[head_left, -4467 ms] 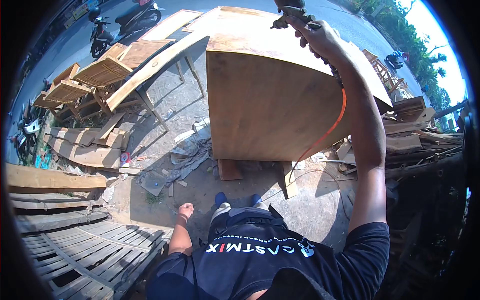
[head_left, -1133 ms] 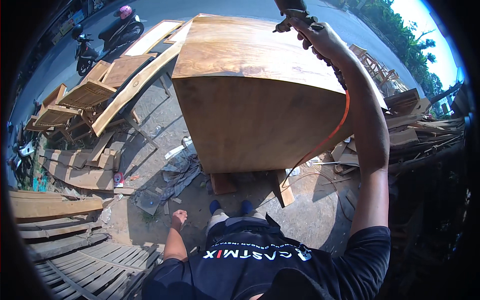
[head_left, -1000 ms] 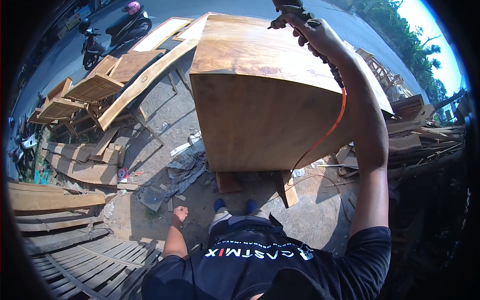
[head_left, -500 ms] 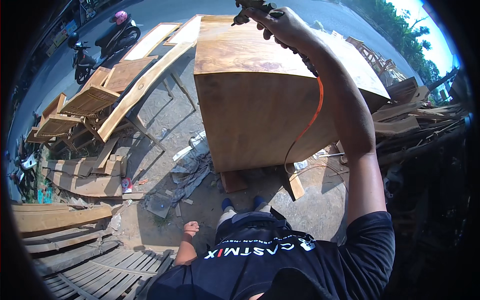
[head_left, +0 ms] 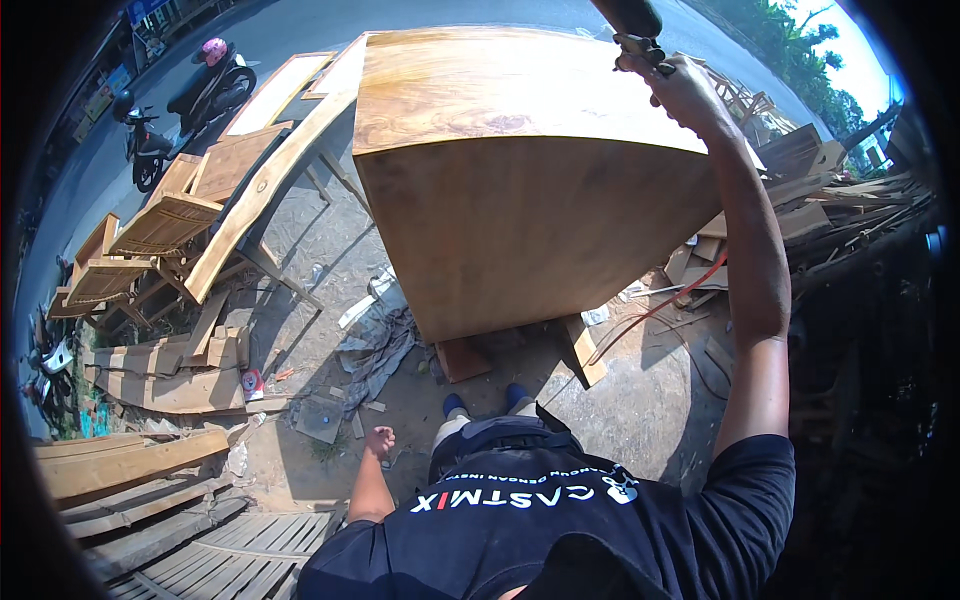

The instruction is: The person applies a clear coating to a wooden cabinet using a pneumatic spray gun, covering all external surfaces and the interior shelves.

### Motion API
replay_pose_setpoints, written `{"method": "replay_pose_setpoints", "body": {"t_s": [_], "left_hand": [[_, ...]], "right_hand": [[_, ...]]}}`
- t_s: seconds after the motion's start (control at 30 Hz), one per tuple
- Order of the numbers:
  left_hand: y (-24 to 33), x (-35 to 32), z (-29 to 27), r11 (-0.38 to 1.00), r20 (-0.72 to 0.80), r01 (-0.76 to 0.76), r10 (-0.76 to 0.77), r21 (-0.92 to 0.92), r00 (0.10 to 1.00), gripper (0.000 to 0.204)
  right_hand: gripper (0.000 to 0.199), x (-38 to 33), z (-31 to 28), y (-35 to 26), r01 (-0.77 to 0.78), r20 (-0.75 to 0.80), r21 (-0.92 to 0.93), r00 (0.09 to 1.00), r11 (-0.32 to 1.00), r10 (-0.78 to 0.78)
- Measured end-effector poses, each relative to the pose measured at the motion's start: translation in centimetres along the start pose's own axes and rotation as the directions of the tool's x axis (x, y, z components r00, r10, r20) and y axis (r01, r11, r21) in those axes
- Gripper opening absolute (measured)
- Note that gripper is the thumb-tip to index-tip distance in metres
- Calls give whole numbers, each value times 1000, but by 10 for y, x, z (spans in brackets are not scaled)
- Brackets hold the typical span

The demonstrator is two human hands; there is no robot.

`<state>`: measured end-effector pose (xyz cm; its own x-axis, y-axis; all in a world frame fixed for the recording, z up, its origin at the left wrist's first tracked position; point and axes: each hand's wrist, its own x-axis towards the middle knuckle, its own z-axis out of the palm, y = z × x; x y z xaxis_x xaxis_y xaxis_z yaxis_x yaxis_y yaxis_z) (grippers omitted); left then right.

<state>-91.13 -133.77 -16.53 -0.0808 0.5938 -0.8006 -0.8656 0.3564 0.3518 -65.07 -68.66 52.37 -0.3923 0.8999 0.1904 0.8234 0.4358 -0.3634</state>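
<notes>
A large brown wooden cabinet (head_left: 530, 230), its top shining in the sun, fills the middle in front of me. Over its far right part, my right hand (head_left: 692, 98) is wrapped round a spray gun (head_left: 640, 48) with a dark cup on top, cut off by the picture's upper edge. An orange-red air hose (head_left: 690, 290) shows beside my right forearm and trails down to the ground; its upper run is hidden. My left hand (head_left: 379, 441) hangs low by my side, fingers curled in, with nothing visible in it.
Wooden blocks (head_left: 583, 350) prop up the cabinet. To the left are a long plank (head_left: 270, 185) on stands, slatted wooden chairs (head_left: 165, 222) and a crumpled cloth (head_left: 380, 335). Scrap wood (head_left: 860, 220) is piled at right. A motorbike (head_left: 205, 95) stands by the road.
My right hand has carried the spray gun rightward over the cabinet top, and the hose has swung right with it. The whole view has shifted slightly. My left hand stays low.
</notes>
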Motion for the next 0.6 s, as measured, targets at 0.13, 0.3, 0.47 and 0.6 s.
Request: {"method": "replay_pose_setpoints", "body": {"t_s": [0.13,0.3,0.47,0.6], "left_hand": [[10,47,81,724,-197,-98,312,683,930,16],[8,34,109,712,-254,-119,395,692,883,12],[-8,47,105,801,-205,-179,350,571,914,9],[-45,11,69,856,-305,-128,312,501,900,10]], "right_hand": [[59,-29,-26,12,54,-36,157,998,986,-49],[58,-56,3,-63,140,71,335,982,932,-173],[64,-53,20,-109,272,59,362,948,891,-314],[69,-39,57,-151,302,142,357,918,884,-371]]}}
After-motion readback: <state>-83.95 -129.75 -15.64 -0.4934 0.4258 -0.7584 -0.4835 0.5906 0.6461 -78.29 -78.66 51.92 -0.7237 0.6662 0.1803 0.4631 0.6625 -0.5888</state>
